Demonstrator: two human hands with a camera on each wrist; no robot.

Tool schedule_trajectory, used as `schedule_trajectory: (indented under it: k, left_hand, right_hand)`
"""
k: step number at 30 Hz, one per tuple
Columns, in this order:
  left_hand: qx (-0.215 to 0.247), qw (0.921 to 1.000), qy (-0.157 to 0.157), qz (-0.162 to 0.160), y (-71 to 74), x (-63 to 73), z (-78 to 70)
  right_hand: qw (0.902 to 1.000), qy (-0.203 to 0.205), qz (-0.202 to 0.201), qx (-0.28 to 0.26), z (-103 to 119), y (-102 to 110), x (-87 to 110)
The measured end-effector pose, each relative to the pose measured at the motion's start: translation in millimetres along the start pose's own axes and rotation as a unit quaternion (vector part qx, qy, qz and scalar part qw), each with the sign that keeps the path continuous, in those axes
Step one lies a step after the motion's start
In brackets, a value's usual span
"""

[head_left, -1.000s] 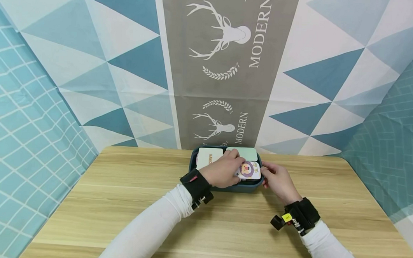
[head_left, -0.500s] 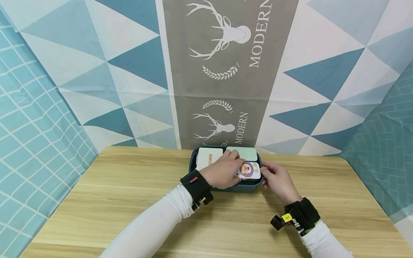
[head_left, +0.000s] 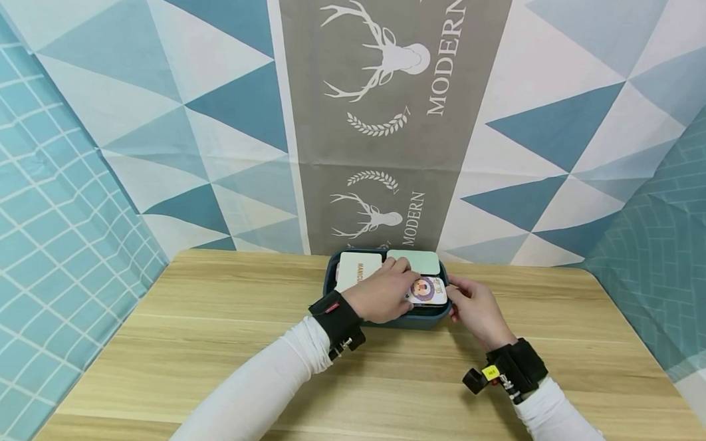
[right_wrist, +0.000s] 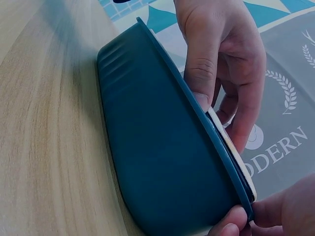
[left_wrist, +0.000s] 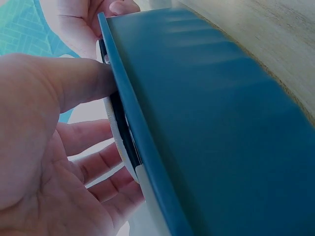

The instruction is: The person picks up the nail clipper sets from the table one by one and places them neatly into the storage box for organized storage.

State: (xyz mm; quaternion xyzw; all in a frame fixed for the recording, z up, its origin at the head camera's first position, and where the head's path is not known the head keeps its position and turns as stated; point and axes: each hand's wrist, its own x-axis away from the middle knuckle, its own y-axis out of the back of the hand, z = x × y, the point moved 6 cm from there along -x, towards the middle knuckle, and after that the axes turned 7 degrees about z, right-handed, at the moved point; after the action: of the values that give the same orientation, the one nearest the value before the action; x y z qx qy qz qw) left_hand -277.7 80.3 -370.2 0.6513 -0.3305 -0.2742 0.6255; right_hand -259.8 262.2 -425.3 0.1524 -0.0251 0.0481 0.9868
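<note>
A dark blue storage bin (head_left: pixel 404 322) stands at the back of the table, packed with flat boxes. Inside it, on the right, lies a small white box printed with a lion (head_left: pixel 430 290). My left hand (head_left: pixel 383 294) reaches over the bin and holds this lion-print box between thumb and fingers, the thumb at its near edge. At the bin's right end, my right hand (head_left: pixel 479 310) pinches the rim, seen low in the right wrist view with the fingertips (right_wrist: pixel 235 216) outside the wall. The undersides of the boxes are hidden.
A cream box with orange lettering (head_left: pixel 355 267) lies in the bin's left part, partly under my left hand. A mint-green box (head_left: pixel 418 262) fills the back right. Wood-grain table (head_left: pixel 380 388) surrounds the bin, and a patterned cloth wall (head_left: pixel 381 149) rises directly behind it.
The lion-print box's near edge has shifted slightly away from the bin's front wall. Both hands stay in nearly the same place.
</note>
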Motion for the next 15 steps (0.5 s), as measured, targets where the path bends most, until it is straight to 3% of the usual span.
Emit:
schedule_trajectory:
  k: [7,15]
  left_hand:
    - [-0.016,0.9998,-0.003,-0.010,-0.6,-0.1,0.2]
    - [0.002,0.9999,0.007,-0.013,1.6,1.5,-0.3]
  right_hand:
    - [1.0000,0.000,-0.001,0.000,0.4,-0.5,0.8]
    - [1.0000,0.000,-0.001,0.002,0.7,-0.4,1.1]
